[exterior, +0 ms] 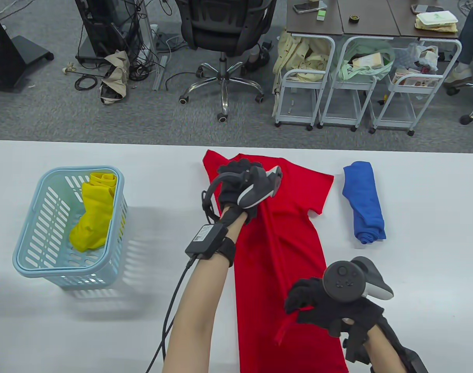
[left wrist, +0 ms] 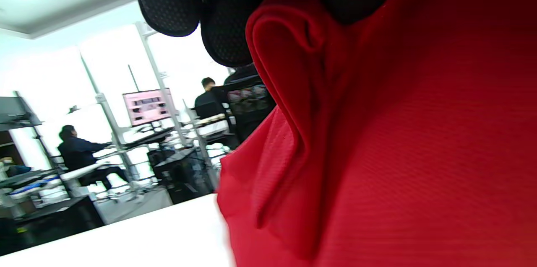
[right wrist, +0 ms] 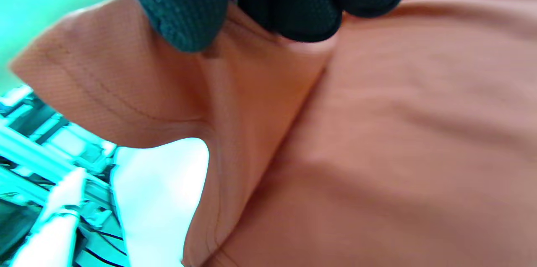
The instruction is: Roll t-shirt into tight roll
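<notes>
- We see the red knit t-shirt lying lengthwise on the white table, running from near the far edge, at about its middle, to the near edge, where its hem runs out of the table view.
- Its left side is folded in over the body, giving a straight left edge; the right sleeve is spread flat toward the right.
- Our left hand, in a black sensor glove, is at the shirt's far end by the collar; in the left wrist view its fingertips are curled over a raised fold of red cloth and pinch it.
- Our right hand, also in a black glove, is at the shirt's near end; its fingers pinch a lifted flap of the fabric, which looks orange in the tinted right wrist view.
- A rolled blue garment lies just beside the shirt's right sleeve, apart from it, with bare table between it and the right edge.
- A light blue slotted plastic basket stands well apart toward the left edge, holding a crumpled yellow cloth.
- Between the basket and the shirt's left edge we see a broad strip of bare table, crossed only by our left forearm and its black cable.
</notes>
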`<state>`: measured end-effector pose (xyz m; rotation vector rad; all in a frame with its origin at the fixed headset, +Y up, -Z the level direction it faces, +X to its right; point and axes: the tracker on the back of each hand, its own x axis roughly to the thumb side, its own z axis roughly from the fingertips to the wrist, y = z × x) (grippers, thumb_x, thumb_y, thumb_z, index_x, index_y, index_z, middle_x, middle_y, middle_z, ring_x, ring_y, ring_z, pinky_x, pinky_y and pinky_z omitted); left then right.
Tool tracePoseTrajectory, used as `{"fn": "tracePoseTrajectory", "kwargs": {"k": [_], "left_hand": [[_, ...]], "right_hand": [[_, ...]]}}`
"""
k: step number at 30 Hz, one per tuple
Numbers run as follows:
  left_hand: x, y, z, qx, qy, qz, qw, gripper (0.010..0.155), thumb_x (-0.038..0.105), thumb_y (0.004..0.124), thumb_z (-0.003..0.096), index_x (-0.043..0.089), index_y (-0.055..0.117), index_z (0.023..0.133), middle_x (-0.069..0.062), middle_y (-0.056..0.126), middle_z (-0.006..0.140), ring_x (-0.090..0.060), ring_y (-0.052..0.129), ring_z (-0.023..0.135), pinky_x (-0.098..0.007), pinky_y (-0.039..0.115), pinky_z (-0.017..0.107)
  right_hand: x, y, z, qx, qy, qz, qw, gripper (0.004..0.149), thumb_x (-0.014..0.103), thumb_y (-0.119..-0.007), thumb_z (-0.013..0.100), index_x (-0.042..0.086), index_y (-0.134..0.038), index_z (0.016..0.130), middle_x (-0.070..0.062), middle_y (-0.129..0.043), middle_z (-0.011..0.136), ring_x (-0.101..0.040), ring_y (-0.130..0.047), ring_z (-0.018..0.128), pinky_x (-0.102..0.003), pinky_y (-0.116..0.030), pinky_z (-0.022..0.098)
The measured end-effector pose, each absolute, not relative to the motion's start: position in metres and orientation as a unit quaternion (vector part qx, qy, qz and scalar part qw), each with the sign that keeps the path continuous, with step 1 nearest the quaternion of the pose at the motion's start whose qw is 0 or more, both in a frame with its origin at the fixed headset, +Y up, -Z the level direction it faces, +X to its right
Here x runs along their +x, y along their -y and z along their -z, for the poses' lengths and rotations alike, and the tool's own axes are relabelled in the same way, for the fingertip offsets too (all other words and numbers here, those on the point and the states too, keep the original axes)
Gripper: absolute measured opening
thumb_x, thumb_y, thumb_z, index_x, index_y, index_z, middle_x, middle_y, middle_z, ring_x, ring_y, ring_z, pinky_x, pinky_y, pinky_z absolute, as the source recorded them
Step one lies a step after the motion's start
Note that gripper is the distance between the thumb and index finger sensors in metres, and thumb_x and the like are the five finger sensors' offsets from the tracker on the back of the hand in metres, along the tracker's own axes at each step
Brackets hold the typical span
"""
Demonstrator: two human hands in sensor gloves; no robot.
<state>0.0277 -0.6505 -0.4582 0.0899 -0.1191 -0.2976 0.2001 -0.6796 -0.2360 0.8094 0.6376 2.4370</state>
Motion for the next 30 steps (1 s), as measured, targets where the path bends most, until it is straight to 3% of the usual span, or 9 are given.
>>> {"fn": "tracePoseTrajectory", "kwargs": {"k": [5, 10, 15, 19, 22, 25, 26, 27, 30], "left_hand": [[0.089, 0.687, 0.456, -0.019, 0.115, 0.119, 0.986, 0.056, 0.040, 0.063, 0.0548, 0.040, 0.044, 0.107, 0.002, 0.077, 0.101, -0.023, 0.085, 0.088, -0.051, 0.069, 0.073], [0.107, 0.709, 0.431, -0.061, 0.162, 0.126, 0.977, 0.072, 0.047, 0.057, 0.0548, 0.031, 0.017, 0.112, -0.006, 0.045, 0.123, -0.031, 0.066, 0.107, -0.054, 0.061, 0.077], [0.071, 0.703, 0.374, -0.053, 0.201, 0.111, 0.972, 0.064, 0.051, 0.058, 0.0541, 0.028, 0.043, 0.112, -0.009, 0.052, 0.121, -0.033, 0.070, 0.105, -0.054, 0.062, 0.076], [0.032, 0.722, 0.308, -0.153, 0.226, 0.076, 0.959, 0.062, 0.055, 0.056, 0.0535, 0.028, 0.055, 0.109, -0.009, 0.063, 0.117, -0.033, 0.076, 0.102, -0.055, 0.064, 0.075], [0.011, 0.753, 0.260, -0.270, 0.256, 0.070, 0.926, 0.084, 0.069, 0.048, 0.0487, 0.027, 0.024, 0.118, -0.016, 0.032, 0.127, -0.042, 0.047, 0.114, -0.064, 0.049, 0.079], [-0.006, 0.786, 0.236, -0.335, 0.257, 0.169, 0.891, 0.093, 0.073, 0.040, 0.0471, 0.026, -0.009, 0.110, -0.016, -0.013, 0.118, -0.046, 0.003, 0.112, -0.069, 0.029, 0.080], [-0.010, 0.789, 0.235, -0.328, 0.259, 0.186, 0.889, 0.091, 0.074, 0.026, 0.0432, 0.024, -0.020, 0.104, -0.017, -0.021, 0.113, -0.045, -0.005, 0.108, -0.069, 0.024, 0.078], [-0.018, 0.793, 0.234, -0.313, 0.264, 0.143, 0.901, 0.091, 0.074, 0.024, 0.0421, 0.024, -0.020, 0.104, -0.017, -0.023, 0.112, -0.045, -0.007, 0.107, -0.069, 0.020, 0.077], [-0.029, 0.787, 0.237, -0.330, 0.244, 0.072, 0.909, 0.089, 0.070, 0.042, 0.0458, 0.029, -0.006, 0.108, -0.011, -0.015, 0.115, -0.041, -0.005, 0.108, -0.068, 0.017, 0.077]], "right_hand": [[0.260, 0.704, 0.230, 0.200, -0.271, -0.899, 0.281, 0.045, 0.041, -0.089, 0.045, 0.027, -0.090, 0.088, -0.010, -0.081, 0.101, -0.032, -0.087, 0.083, -0.054, -0.070, 0.061], [0.287, 0.715, 0.240, 0.084, -0.262, -0.916, 0.290, 0.048, 0.042, -0.082, 0.051, 0.021, -0.082, 0.095, -0.013, -0.075, 0.103, -0.035, -0.082, 0.085, -0.055, -0.067, 0.062], [0.262, 0.727, 0.245, 0.111, -0.279, -0.909, 0.289, 0.044, 0.044, -0.081, 0.052, 0.021, -0.082, 0.090, -0.011, -0.076, 0.100, -0.032, -0.083, 0.082, -0.053, -0.067, 0.062], [0.248, 0.740, 0.238, 0.088, -0.289, -0.938, 0.172, 0.046, 0.050, -0.084, 0.049, 0.021, -0.082, 0.084, -0.011, -0.076, 0.099, -0.031, -0.083, 0.080, -0.053, -0.067, 0.061], [0.244, 0.750, 0.232, 0.075, -0.306, -0.943, 0.108, 0.056, 0.055, -0.086, 0.044, 0.019, -0.079, 0.086, -0.013, -0.071, 0.101, -0.033, -0.079, 0.082, -0.054, -0.064, 0.062], [0.235, 0.753, 0.226, 0.091, -0.313, -0.941, 0.089, 0.073, 0.065, -0.082, 0.040, 0.016, -0.072, 0.093, -0.015, -0.061, 0.104, -0.034, -0.074, 0.084, -0.054, -0.061, 0.064], [0.232, 0.753, 0.225, 0.097, -0.314, -0.941, 0.084, 0.078, 0.068, -0.080, 0.039, 0.015, -0.071, 0.096, -0.016, -0.059, 0.106, -0.036, -0.072, 0.085, -0.055, -0.060, 0.065], [0.226, 0.753, 0.224, 0.100, -0.312, -0.942, 0.073, 0.081, 0.069, -0.079, 0.039, 0.014, -0.069, 0.098, -0.017, -0.056, 0.107, -0.037, -0.070, 0.087, -0.055, -0.058, 0.065], [0.210, 0.754, 0.221, 0.098, -0.297, -0.949, 0.019, 0.078, 0.067, -0.080, 0.041, 0.016, -0.065, 0.098, -0.016, -0.052, 0.109, -0.037, -0.067, 0.088, -0.055, -0.056, 0.066]]}}
